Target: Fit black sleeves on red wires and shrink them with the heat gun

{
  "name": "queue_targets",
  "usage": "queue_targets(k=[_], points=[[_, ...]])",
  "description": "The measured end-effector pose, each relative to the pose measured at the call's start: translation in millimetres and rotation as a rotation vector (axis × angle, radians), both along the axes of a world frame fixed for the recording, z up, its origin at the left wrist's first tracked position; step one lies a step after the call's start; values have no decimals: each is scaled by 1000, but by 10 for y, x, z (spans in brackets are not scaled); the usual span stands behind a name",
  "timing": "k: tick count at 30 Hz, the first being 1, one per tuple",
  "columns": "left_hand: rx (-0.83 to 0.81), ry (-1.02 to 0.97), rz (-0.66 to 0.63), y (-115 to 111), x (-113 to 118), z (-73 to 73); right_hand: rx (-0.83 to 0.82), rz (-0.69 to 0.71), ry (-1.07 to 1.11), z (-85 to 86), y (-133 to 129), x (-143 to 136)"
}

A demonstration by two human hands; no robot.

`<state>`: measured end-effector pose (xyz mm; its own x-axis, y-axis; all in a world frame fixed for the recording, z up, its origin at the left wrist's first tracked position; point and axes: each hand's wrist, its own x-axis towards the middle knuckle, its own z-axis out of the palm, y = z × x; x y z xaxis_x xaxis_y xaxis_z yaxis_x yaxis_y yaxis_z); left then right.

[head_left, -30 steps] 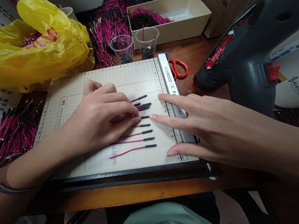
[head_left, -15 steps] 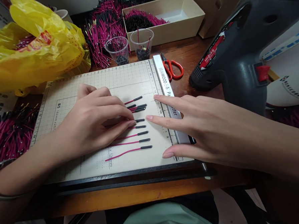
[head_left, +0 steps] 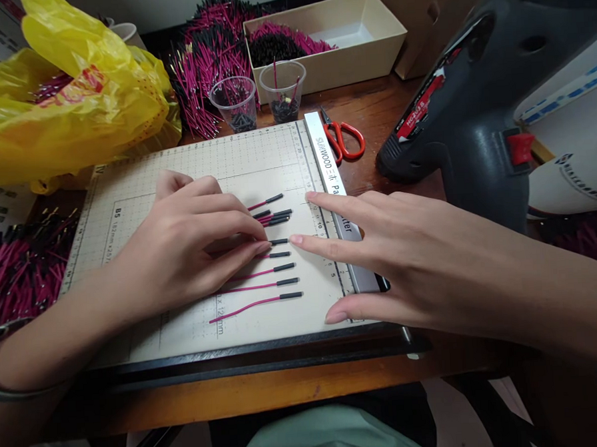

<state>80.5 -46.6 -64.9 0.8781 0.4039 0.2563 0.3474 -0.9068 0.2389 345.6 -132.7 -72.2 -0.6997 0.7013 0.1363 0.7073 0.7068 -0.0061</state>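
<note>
Several pink wires with black sleeves lie in a rough column on the cream paper cutter board [head_left: 264, 325]. The lowest wire [head_left: 253, 306] shows its full length. My left hand [head_left: 194, 239] rests on the board, its thumb and index finger pinched on a wire whose black sleeve [head_left: 278, 241] sticks out to the right. Part of that wire is hidden under my fingers. My right hand [head_left: 380, 252] has its fingers spread and holds nothing; one fingertip is at the end of that sleeve, another lies near the cutter's metal rail [head_left: 325, 155].
Red-handled scissors [head_left: 349, 142] lie behind the rail. Two plastic cups [head_left: 284, 94] and a cream box [head_left: 340, 61] stand at the back, near a pile of pink wires [head_left: 201, 75]. A yellow bag [head_left: 97, 107] is at the left, a dark tool [head_left: 452, 109] at the right.
Hardly anything differs. My left hand keeps its pinch, and my right fingertip is very slightly closer to the sleeve's end. The view has shifted a little.
</note>
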Motion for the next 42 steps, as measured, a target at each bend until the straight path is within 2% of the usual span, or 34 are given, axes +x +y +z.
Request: queue_targets(k=[6, 30, 42], points=[[-22, 19, 37, -3, -3, -8, -15, 3, -6, 5, 1, -4], [-3, -14, 23, -13, 5, -39, 18, -16, 38, -13, -29, -52], [-29, -25, 34, -14, -19, -83, -15, 8, 41, 25, -2, 17]])
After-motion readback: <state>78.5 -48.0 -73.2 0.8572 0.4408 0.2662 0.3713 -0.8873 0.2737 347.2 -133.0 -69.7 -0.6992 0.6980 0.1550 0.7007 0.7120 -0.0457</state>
